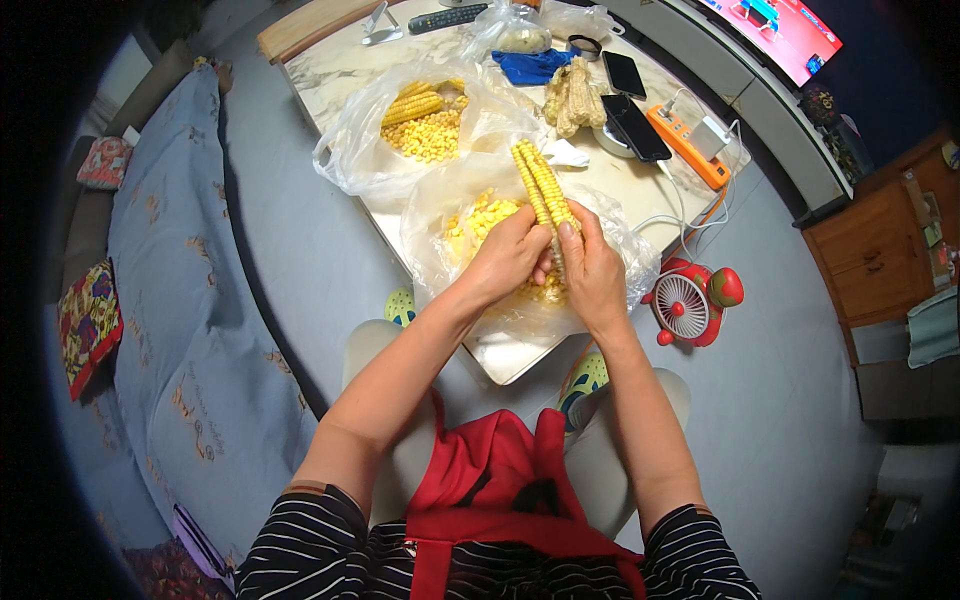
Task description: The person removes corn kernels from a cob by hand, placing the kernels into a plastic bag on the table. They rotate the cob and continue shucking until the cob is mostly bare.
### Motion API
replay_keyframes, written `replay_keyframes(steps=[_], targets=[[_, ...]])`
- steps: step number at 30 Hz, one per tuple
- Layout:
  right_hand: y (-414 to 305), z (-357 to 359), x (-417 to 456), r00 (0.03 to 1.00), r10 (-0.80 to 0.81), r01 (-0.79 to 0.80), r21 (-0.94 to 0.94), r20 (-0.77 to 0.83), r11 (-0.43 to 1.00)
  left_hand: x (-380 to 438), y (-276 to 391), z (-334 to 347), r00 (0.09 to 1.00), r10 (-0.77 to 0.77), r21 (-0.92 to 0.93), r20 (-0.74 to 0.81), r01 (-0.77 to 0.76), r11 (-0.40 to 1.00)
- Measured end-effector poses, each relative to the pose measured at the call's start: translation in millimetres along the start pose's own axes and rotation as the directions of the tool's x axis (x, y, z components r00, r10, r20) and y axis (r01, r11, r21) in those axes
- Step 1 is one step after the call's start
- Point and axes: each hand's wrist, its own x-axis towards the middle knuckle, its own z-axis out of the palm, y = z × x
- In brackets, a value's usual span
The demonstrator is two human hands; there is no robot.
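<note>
A yellow corn cob (pixel 541 176) stands tilted between my hands, its tip pointing away from me. A dark lengthwise groove without kernels runs down it, and its lower part looks stripped. My right hand (pixel 596 266) grips the cob from the right, thumb along its near face. My left hand (pixel 504 253) is curled against its left side, with the fingertips partly hidden. Below both hands a clear plastic bag (pixel 442 195) lies spread, holding loose corn kernels (pixel 487 217). Behind it, another plastic bag (pixel 341 150) holds whole cobs (pixel 411 107) and loose kernels (pixel 427 139).
Stripped cobs (pixel 576 97) lie on the marble-patterned table (pixel 322 71), near a blue cloth (pixel 529 66), tape roll (pixel 584 46) and two smartphones (pixel 637 129). An orange power strip (pixel 690 146) with white cables sits at the right edge. A red fan (pixel 682 307) stands beside the table.
</note>
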Motion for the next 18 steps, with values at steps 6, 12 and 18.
replay_keyframes(steps=[6,12,18], targets=[[0.8,-0.5,0.4,0.998,-0.021,0.025,0.087,-0.053,0.996,-3.6,5.1,-5.0,0.997,-0.060,-0.061,0.043,0.062,0.996],[3.1,-2.2,2.8,0.998,0.010,-0.004,0.089,-0.066,0.996,-1.3,11.0,-7.6,0.986,-0.128,-0.171,0.110,0.145,0.974],[-2.5,-1.5,1.0,0.992,-0.035,0.033,-0.014,-0.121,0.999,-2.1,2.4,-4.1,1.000,-0.008,-0.204,-0.005,0.007,0.979]])
